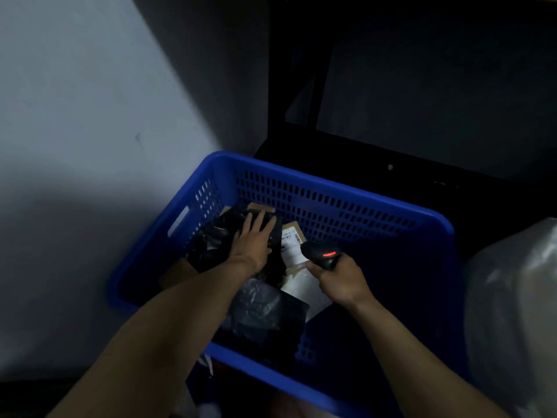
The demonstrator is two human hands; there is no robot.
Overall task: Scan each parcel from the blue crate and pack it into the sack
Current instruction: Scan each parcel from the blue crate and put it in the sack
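The blue crate (331, 197) stands in front of me with several parcels inside. My left hand (251, 241) lies flat with straight fingers on a black plastic parcel (217, 236) at the crate's far left. My right hand (337, 280) grips a black handheld scanner (324, 253) whose red light glows. The scanner points at a brown cardboard parcel with a white label (291, 242) just right of my left hand. Another black bag parcel (265, 315) and a white flat parcel (304, 286) lie nearer to me. A pale plastic sack (512, 312) bulges at the right edge.
A light wall (75, 131) rises at the left. A dark shelf frame (391, 131) stands behind the crate. The scene is dim, and the floor at the bottom left is in shadow.
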